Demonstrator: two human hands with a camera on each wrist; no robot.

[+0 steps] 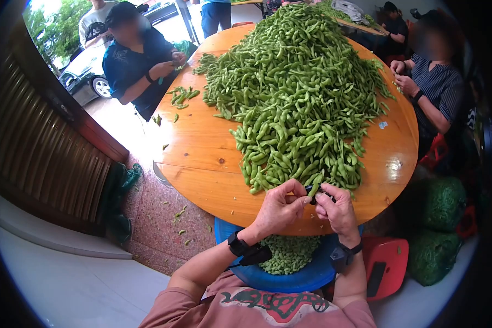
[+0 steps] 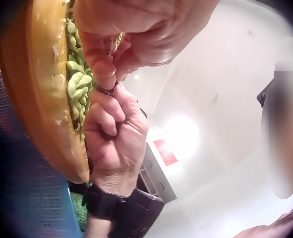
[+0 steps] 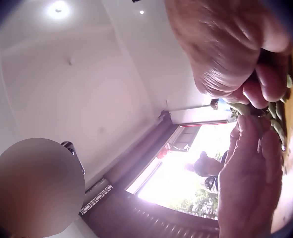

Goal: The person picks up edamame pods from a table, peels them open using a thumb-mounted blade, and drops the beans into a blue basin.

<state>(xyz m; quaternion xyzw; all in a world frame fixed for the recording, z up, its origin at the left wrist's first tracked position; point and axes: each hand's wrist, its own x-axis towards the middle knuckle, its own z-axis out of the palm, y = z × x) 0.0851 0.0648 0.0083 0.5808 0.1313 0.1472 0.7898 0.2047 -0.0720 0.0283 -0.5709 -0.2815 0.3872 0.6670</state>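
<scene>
In the head view the left hand [image 1: 281, 206] pinches a green pod [image 1: 314, 188] between thumb and fingers, over the near edge of the round wooden table [image 1: 202, 147]. Close against it, the right hand [image 1: 338, 210] has curled fingers around a small dark object [image 1: 312, 198], its shape mostly hidden. A large heap of green pods [image 1: 295, 98] rises just beyond both hands. Below them a blue basin [image 1: 306, 281] holds shelled beans [image 1: 290, 254]. The left wrist view shows the fingertips of the left hand [image 2: 136, 29] and right hand [image 2: 117, 134] meeting.
Two seated people handle small things at the table's left [image 1: 139, 65] and right [image 1: 434, 87] sides. A red stool [image 1: 385, 265] and green net bags [image 1: 434, 257] stand at the right. Loose pods [image 1: 183, 97] lie on the table's left part, and others are on the floor.
</scene>
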